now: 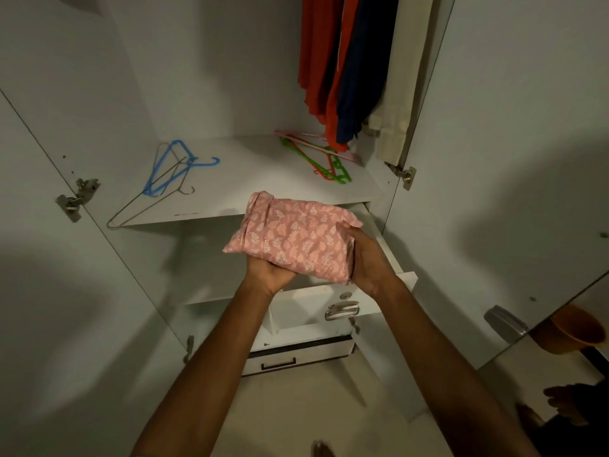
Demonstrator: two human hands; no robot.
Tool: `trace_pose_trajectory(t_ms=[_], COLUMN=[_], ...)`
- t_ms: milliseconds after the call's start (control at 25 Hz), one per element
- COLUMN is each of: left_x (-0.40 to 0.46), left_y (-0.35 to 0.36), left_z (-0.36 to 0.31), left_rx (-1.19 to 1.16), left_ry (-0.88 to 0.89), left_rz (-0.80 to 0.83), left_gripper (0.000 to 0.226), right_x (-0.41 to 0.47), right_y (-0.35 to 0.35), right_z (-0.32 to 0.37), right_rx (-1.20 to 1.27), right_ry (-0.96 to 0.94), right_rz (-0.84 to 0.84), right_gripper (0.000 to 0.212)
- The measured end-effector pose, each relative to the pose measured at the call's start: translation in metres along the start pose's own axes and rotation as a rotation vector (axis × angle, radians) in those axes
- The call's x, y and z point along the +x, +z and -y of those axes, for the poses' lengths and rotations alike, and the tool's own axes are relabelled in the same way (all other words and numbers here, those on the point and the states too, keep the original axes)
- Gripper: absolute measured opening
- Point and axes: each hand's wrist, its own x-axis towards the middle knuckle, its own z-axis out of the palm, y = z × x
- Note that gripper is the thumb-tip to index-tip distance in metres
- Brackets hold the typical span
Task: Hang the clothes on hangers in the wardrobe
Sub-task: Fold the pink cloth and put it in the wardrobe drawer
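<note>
Hangers come first on the left: a blue plastic hanger and a bare wire hanger lie on the wardrobe shelf, the wire one poking past its front edge. Further in, the left hand cups the underside of a folded pink floral garment, and the right hand curls round its right end, so both hands are clamped on the bundle, which is held in the air above the open drawer. Beyond lie green and pink hangers, under hung red and navy clothes. The garment is folded tight; shaken open one-handed while reaching for a hanger, it could slip into the drawer or to the floor. The overhanging wire hanger might be knocked off by a sleeve.
</note>
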Motion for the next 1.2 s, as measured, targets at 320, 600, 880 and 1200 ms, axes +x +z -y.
trace_pose_trajectory(t_ms=[320, 600, 880, 1200], left_x=[0.08, 0.123, 0.138, 0.128], left_y=[0.004, 0.01, -0.015, -0.016], left_z=[-0.016, 0.007, 0.024, 0.035], left_rx=[0.338, 0.92, 1.839, 2.597], left_ry=[-0.162, -0.232, -0.065, 0.022], left_rz=[-0.262, -0.397, -0.455, -0.181], left_gripper=[0.061, 0.026, 0.091, 0.077], right_x=[0.101, 0.154, 0.159, 0.144], right_y=[-0.063, -0.061, -0.072, -0.07], right_z=[0.021, 0.012, -0.002, -0.015], right_rx=[-0.305, -0.687, -1.319, -2.039], right_ry=[0.156, 0.199, 0.02, -0.115], right_rz=[-0.221, -0.257, -0.233, -0.054], right_gripper=[0.032, 0.038, 0.039, 0.098])
